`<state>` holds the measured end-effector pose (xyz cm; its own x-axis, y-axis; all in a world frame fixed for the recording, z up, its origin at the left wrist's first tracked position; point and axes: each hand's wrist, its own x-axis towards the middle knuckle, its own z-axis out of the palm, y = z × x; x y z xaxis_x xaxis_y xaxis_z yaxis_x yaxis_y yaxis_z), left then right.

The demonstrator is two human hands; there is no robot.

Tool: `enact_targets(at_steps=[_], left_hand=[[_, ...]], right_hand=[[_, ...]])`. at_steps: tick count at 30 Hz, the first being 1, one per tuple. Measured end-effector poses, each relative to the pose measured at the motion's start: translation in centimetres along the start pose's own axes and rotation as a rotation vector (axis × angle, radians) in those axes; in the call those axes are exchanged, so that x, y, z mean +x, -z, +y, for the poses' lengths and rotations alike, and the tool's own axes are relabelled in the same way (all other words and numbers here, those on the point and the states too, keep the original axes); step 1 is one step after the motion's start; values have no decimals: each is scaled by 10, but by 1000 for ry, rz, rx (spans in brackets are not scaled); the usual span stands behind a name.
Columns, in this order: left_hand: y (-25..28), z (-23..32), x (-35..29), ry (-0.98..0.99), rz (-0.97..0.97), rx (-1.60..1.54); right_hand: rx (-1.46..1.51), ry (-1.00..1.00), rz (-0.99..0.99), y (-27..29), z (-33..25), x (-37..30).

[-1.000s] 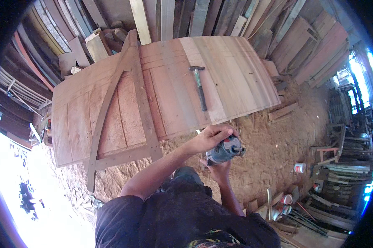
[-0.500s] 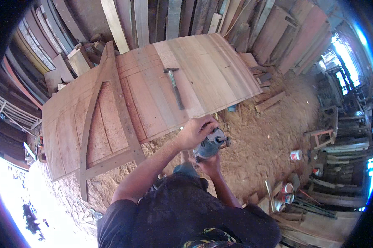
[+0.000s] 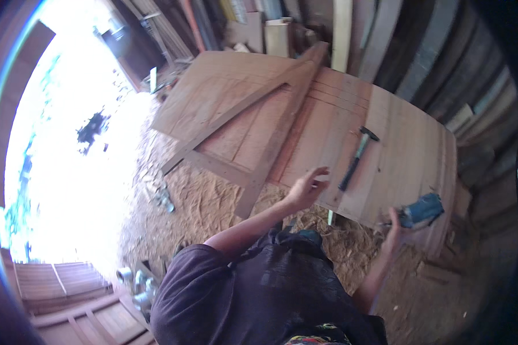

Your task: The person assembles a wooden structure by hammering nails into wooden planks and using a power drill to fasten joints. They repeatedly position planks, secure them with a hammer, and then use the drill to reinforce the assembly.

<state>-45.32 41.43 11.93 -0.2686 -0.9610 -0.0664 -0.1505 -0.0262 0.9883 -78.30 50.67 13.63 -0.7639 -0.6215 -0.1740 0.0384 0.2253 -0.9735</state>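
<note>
Out to the right, my right hand (image 3: 393, 229) grips a teal trim router (image 3: 424, 211), holding it sideways above the right end of a large wooden panel. My left hand (image 3: 308, 190) hovers over the panel's near edge, its fingers loosely curved and apart with nothing in them. Lying on the wooden panel (image 3: 408, 132) is a hammer (image 3: 357, 158) with a dark handle, just right of my left hand. Two joined wooden bars, a long straight bar (image 3: 282, 141) and a slanting bar (image 3: 227, 118), rest across the panel's left part.
Long boards (image 3: 425, 52) lean upright behind the panel. Wood shavings (image 3: 193, 198) cover the ground on the near side. Bright daylight comes in at the left. Framed wooden pieces (image 3: 104, 316) and some metal cans (image 3: 144, 287) stand at the lower left.
My left hand has come off the trim router and moved apart from it. My right hand has carried the tool out to the right. The view has swung leftward.
</note>
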Motion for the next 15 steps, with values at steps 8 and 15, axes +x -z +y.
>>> enact_targets(at_steps=[8, 15], left_hand=[[171, -57, -100, 235, 559, 427], [229, -65, -102, 242, 233, 993]], right_hand=[[51, -222, -147, 21, 29, 139], [59, -300, -216, 29, 37, 172]])
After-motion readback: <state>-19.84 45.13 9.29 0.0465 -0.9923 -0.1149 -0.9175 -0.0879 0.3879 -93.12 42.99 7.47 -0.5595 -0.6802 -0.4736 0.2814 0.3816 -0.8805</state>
